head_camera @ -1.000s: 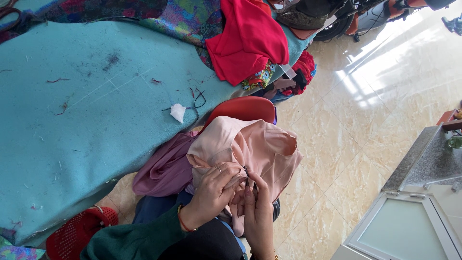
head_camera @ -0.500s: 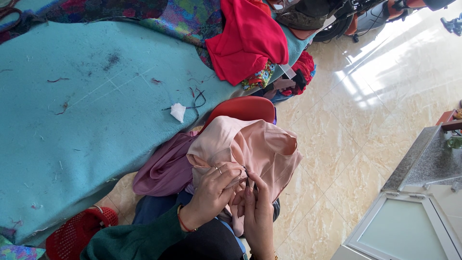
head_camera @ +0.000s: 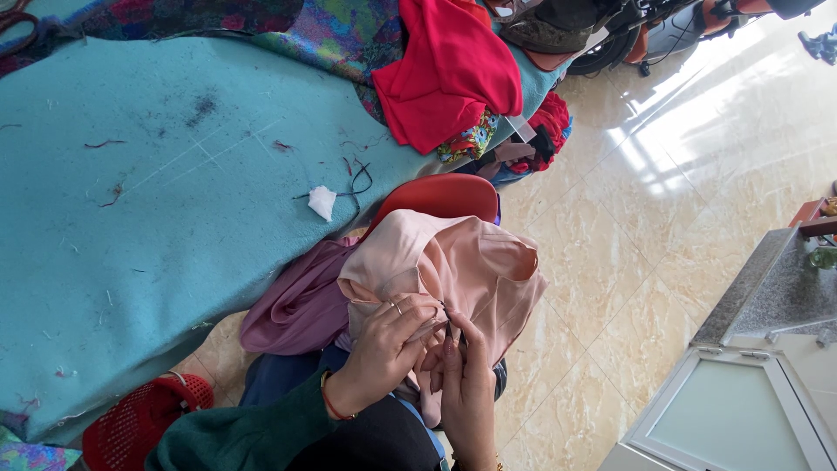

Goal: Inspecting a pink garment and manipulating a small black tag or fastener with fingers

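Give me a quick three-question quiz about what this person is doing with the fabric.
1. True or false: both hands touch the pink garment.
2. What lies under the pink garment on the side towards the table? A) mauve cloth B) newspaper C) a towel
3. What colour covers the table?

Key:
1. True: the left hand and right hand pinch its edge.
2. A, the mauve cloth.
3. Teal, strewn with thread scraps.

— Anything different from a second ago?
— Barely. The left hand [head_camera: 384, 349] curls a touch tighter on the pink cloth [head_camera: 453, 270].
— And the right hand [head_camera: 462, 384]?
— Its fingertips edge slightly closer to the left, pinching the same fold.
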